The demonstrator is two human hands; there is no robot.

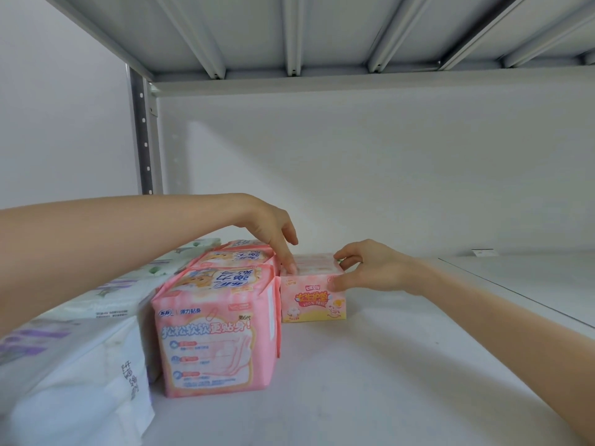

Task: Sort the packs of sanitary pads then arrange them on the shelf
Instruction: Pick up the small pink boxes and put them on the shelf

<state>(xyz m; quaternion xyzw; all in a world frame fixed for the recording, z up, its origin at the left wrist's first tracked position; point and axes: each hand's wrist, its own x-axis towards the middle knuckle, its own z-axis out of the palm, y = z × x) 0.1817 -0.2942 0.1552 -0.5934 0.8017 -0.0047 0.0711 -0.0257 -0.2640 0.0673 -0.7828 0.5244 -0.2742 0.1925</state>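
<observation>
Both hands meet on the small pink-and-yellow pack (314,300), which stands upright on the shelf (402,365) directly beneath them. The right hand (363,268) pinches the pack's upper corner on its own side, thumb flat on the printed front and fingers curled over the top. That looks like a grip meant for nudging and squaring the pack, not for lifting it. The left hand (273,230) reaches in from above with its fingers fairly straight and pointing down. Its tips touch the pack's top edge on the side nearest the big pink packs (215,333), and it grips nothing. It seems to act as a guide, holding that side steady so the small pack slides in close against its neighbours.

Under the left forearm, the big pink packs stand one behind another with their printed fronts facing outward. This suggests each kind is being given its own file, running from front to back. Further out past the left elbow lie the white packs (80,365) with purple and green print, which form another group. The small pack begins a new file just beside the pink one, touching it or nearly so. Beyond the right hand the shelf carries no packs.
</observation>
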